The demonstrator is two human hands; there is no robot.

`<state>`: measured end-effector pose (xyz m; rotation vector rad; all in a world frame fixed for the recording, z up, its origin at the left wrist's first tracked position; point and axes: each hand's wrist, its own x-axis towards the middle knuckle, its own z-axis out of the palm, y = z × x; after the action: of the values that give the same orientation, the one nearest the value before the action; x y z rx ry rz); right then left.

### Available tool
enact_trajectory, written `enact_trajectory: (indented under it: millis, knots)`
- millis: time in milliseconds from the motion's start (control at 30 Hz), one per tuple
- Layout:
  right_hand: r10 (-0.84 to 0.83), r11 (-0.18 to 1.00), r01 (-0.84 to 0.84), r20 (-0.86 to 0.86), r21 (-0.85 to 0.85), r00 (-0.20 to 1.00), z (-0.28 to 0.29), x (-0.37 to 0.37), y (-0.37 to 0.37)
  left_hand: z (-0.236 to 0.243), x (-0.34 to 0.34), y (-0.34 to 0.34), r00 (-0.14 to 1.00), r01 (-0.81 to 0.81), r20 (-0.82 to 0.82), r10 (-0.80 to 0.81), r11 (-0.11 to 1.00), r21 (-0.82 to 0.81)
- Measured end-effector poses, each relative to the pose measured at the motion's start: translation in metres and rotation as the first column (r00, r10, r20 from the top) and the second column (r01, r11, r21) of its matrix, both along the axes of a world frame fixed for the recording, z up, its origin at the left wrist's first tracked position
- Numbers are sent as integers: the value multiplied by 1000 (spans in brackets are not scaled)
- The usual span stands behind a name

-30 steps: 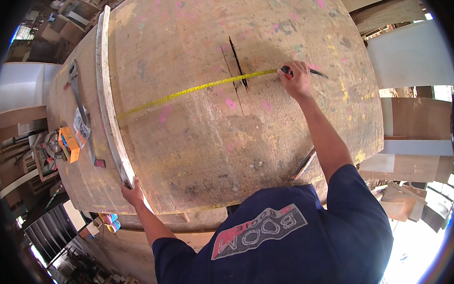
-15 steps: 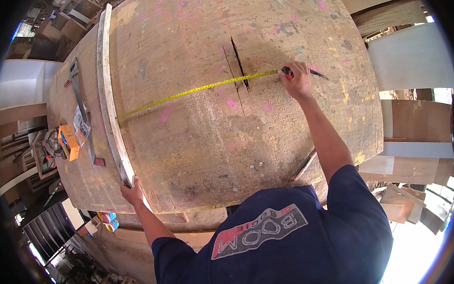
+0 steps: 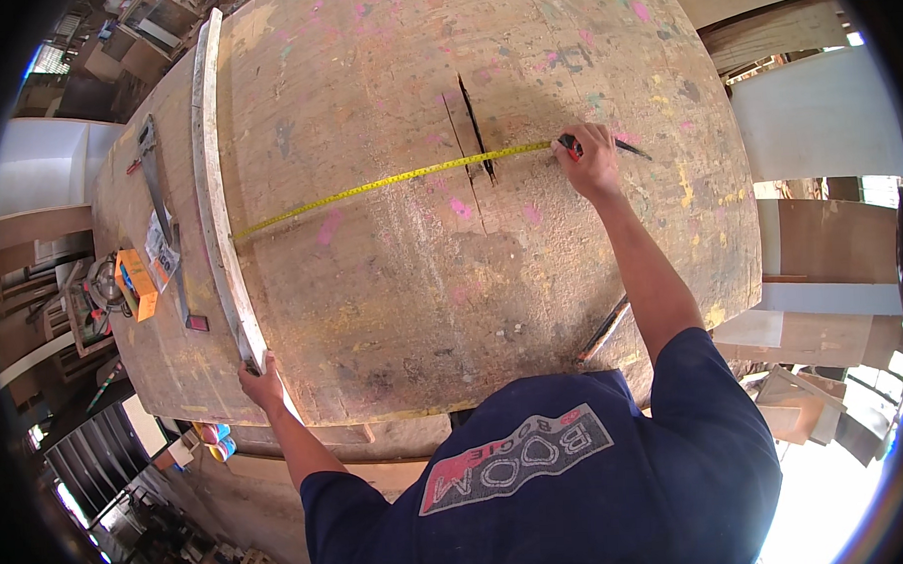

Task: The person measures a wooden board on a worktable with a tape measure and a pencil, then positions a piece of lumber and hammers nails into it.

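Observation:
My right hand [image 3: 591,164] is closed round a red and black tape measure [image 3: 572,147] above the right half of a worn wooden tabletop [image 3: 403,314]. Its yellow blade [image 3: 388,180] stretches left across the surface to a long, pale, narrow strip [image 3: 215,171]. The blade's far end meets the strip's right edge; how it is held there is too small to tell. Near the strip's lower end, my left hand [image 3: 264,380] is wrapped round the strip. A long dark slit [image 3: 475,127] in the tabletop passes under the blade. Beyond my right hand shows a thin dark streak [image 3: 634,149].
Left of the strip lie a handsaw [image 3: 154,178], a clear plastic bag [image 3: 162,247] and an orange box [image 3: 135,283]. A dark, narrow stick-like thing [image 3: 603,330] rests by my right forearm. Boards and panels [image 3: 828,110] stand along the right side.

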<state>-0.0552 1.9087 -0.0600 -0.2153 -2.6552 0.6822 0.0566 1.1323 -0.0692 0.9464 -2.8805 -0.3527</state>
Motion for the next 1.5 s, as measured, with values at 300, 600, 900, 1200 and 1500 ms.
enact_trajectory:
  millis: [300, 600, 900, 1200, 1500]
  knots:
    - [-11, 1000, 11, -19, 11, 1000, -2, 1, 0, 1, 1, 1, 1000, -15, 8, 15, 1000, -26]
    - [7, 1000, -7, -25, -2, 1000, -3, 1, 1, -2, -1, 1, 1000, -4, 2, 4, 999, -36]
    - [9, 1000, -9, -37, -3, 999, -2, 2, 1, -4, 0, -2, 999, -20, 34, 22, 999, -50]
    - [16, 1000, -17, -31, -15, 999, -4, 1, 1, 1, -1, 3, 996, -24, 80, 33, 993, -114]
    - [3, 1000, -2, -74, 11, 997, -1, 0, -3, 4, 0, 8, 998, -36, 42, 41, 993, -111]
